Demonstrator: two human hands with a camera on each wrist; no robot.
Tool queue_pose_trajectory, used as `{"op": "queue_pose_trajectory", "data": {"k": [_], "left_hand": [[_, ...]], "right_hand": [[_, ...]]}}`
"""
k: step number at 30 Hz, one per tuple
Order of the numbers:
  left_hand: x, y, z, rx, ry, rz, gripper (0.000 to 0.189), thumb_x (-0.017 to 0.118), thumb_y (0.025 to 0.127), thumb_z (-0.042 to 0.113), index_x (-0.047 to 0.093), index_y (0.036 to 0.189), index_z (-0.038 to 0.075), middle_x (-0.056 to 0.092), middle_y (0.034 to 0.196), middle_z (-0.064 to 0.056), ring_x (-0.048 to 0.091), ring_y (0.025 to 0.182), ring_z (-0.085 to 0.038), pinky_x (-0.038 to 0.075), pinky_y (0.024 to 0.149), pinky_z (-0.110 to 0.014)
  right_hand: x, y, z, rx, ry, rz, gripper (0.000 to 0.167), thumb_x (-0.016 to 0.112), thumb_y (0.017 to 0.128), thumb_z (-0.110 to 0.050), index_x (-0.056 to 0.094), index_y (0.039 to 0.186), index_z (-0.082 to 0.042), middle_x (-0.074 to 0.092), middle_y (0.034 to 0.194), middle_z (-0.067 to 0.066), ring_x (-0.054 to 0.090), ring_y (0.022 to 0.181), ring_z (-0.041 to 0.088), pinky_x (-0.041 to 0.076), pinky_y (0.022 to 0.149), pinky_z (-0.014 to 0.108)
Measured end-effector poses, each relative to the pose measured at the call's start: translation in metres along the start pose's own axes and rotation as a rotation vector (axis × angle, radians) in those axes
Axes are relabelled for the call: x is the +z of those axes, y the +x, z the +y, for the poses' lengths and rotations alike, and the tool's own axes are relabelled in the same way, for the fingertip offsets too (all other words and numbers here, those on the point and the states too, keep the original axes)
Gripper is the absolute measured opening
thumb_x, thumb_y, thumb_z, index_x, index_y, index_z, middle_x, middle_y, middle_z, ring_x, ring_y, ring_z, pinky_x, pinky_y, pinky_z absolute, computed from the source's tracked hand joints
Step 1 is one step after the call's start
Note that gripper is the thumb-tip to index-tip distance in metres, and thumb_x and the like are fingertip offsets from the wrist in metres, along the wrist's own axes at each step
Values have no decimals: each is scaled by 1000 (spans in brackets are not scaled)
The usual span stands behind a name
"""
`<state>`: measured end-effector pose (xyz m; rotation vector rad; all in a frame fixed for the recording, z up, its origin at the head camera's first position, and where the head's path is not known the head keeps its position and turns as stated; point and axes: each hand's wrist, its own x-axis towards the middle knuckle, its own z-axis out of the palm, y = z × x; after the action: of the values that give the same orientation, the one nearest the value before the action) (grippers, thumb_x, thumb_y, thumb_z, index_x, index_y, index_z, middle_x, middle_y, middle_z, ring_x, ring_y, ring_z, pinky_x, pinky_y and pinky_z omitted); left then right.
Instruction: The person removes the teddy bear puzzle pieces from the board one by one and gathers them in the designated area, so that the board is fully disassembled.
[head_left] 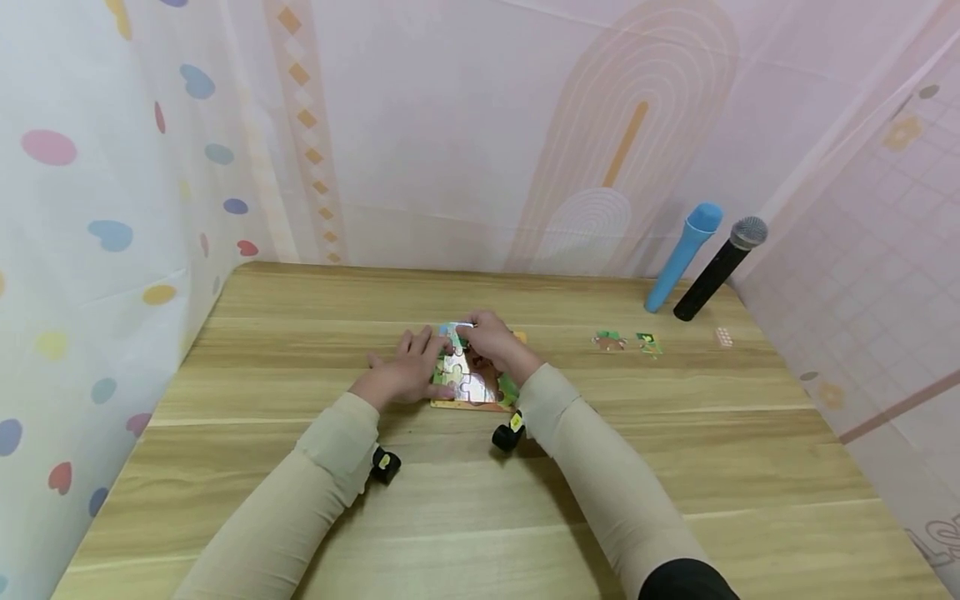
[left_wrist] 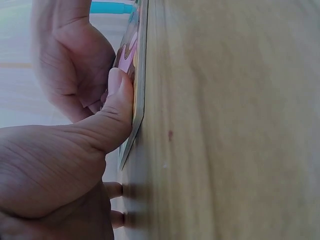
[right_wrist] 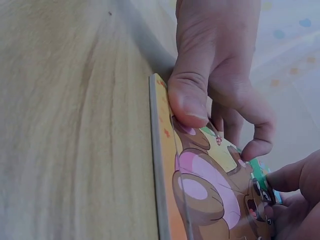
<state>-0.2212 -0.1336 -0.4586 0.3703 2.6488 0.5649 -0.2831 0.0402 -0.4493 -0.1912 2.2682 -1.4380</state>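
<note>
On the tabletop [head_left: 442, 525], the puzzle [head_left: 471, 387] lies between my left grip [head_left: 405, 373], at its left side, and my right grip [head_left: 497, 340], over its far part. Well to its right sit loose pieces [head_left: 609, 341], then more pieces [head_left: 648, 343], then a small piece [head_left: 723, 337]. Behind these, one microphone [head_left: 678, 262] is left of another microphone [head_left: 711, 282]; hanging cloth [head_left: 427, 167] backs everything.

Head view bright, even; white glare on puzzle [head_left: 474, 388], soft shadows on table [head_left: 442, 517] beside sleeves [head_left: 615, 475]. Both wrist views dimmer, hazy, backdrop [right_wrist: 295, 115] washed out pale; in left wrist view table grain soft, possibly out of focus.
</note>
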Motion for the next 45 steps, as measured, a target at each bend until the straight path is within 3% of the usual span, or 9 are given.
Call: {"op": "queue_pose_trajectory", "data": {"k": [5, 10, 15, 19, 25, 29, 33, 38, 45], "left_hand": [[-1, -2, 1, -7, -3, -5, 71, 66, 95, 50, 26, 148, 25, -9, 169, -19, -8, 152, -48, 2, 95, -90], [0, -2, 1, -9, -8, -9, 71, 66, 94, 52, 28, 148, 25, -9, 169, -19, -8, 152, -48, 0, 95, -90], [0, 0, 1, -4, 24, -5, 69, 63, 94, 55, 31, 147, 25, -10, 169, -17, -10, 152, -45, 2, 97, -89], [-1, 1, 2, -3, 25, -1, 69, 63, 94, 56, 33, 147, 25, -10, 169, -17, -10, 153, -44, 2, 98, -89], [-2, -6, 2, -35, 14, -8, 73, 63, 93, 59, 34, 148, 21, -9, 170, -15, -9, 153, -43, 0, 99, -88], [-3, -6, 3, -30, 36, -5, 87, 62, 93, 60, 25, 156, 14, -10, 169, -15, -8, 153, -43, 2, 100, -88], [-4, -7, 4, -34, 50, -7, 93, 62, 92, 60, 21, 159, 11, -10, 170, -15, -7, 153, -43, 4, 100, -87], [-4, -6, 4, -32, 41, -8, 88, 63, 93, 59, 24, 156, 11, -10, 169, -15, -8, 153, -43, 3, 100, -87], [-4, -6, 4, -25, 10, -7, 82, 64, 93, 57, 28, 152, 12, -11, 169, -15, -9, 153, -44, 0, 101, -86]], "right_hand": [[1, -2, -1, 13, 35, -33, 26, 49, 108, -17, 50, 84, -7, 41, 63, 0, 38, 50, 13, 36, 49, 27], [0, -3, -1, 23, 46, -46, 30, 48, 108, -19, 47, 80, -9, 42, 65, 0, 41, 53, 13, 37, 50, 28], [-3, -6, -8, -12, -7, 4, 24, 48, 109, -23, 59, 104, -2, 52, 84, 6, 50, 72, 18, 43, 64, 31], [-7, -10, -16, -45, -78, 50, 32, 48, 109, -23, 60, 124, 2, 58, 101, 11, 54, 89, 22, 47, 77, 36], [-8, -11, -17, 6, 46, -2, 35, 50, 108, -22, 56, 134, 1, 62, 122, 15, 58, 102, 20, 50, 93, 38], [-11, -11, -15, 15, 122, 14, 34, 52, 108, -21, 56, 135, -1, 62, 123, 19, 59, 94, 19, 50, 88, 37], [-15, -11, -10, -8, 101, 52, 32, 55, 107, -23, 60, 134, -6, 64, 122, 17, 57, 87, 19, 48, 77, 34], [-24, -12, -3, -41, 94, 96, 31, 56, 106, -19, 63, 134, -6, 64, 113, 16, 55, 77, 18, 46, 67, 31], [-39, -16, 4, -31, 117, 105, 32, 53, 106, -10, 60, 137, -4, 58, 97, 10, 53, 74, 18, 49, 70, 31]]}}
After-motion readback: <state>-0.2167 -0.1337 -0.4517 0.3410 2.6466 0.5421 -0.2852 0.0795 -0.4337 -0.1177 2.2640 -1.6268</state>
